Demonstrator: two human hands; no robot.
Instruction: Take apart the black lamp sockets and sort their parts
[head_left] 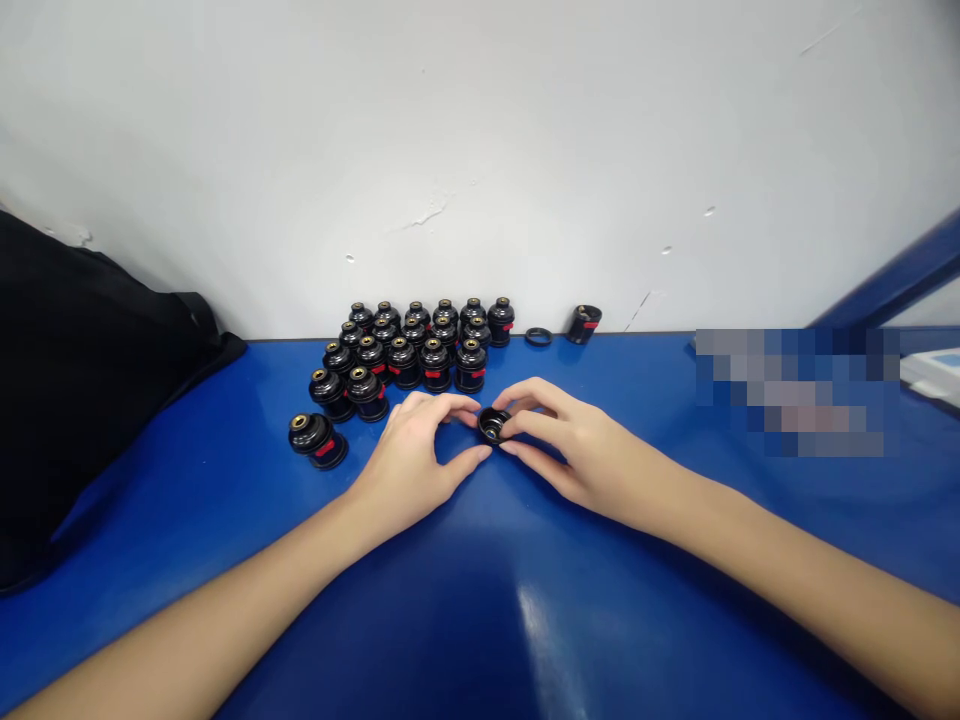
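Between my hands, over the blue table, is a black lamp holder cap [491,428] with its hollow inside facing up toward me. My left hand [416,445] pinches its left side, the thumb at the near edge and the forefinger at the far one. The fingers of my right hand [570,440] close on the right side, with some fingertips at the opening. A small metal-coloured spot shows inside the cap; the right fingers hide part of it. Behind it on the table lie a loose black ring [538,337] and a black cylindrical lamp holder body [584,325] with a red tab.
Several assembled black lamp holders [403,362] with brass-coloured tops stand in rows at the back left. One lamp holder [319,441] leans nearest my left forearm. Black cloth [90,370] covers the left side. A white wall [480,150] rises behind; a blurred patch hides the right.
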